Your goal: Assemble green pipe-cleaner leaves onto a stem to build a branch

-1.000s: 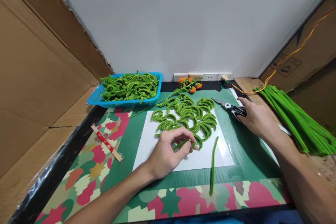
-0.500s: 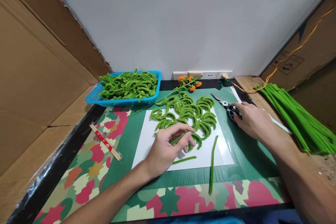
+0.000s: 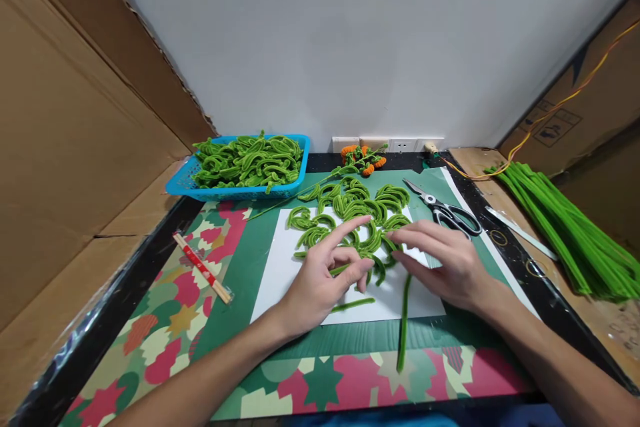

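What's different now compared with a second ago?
The bare right hand left the black-handled metal scissors, moving left toward the white paper sheet. The left hand released a short fuzzy green strip, now on the sheet. The blue plastic basket stayed put.

Pale wall [image 3: 300,40], cardboard panels [image 3: 75,93], wall sockets [image 3: 401,146]

Left hand [image 3: 317,283], right hand [image 3: 453,267] near green curls [image 3: 355,205]

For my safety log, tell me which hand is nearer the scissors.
Right: the right hand is just this side of the scissors; the left hand is farther off, to their left.
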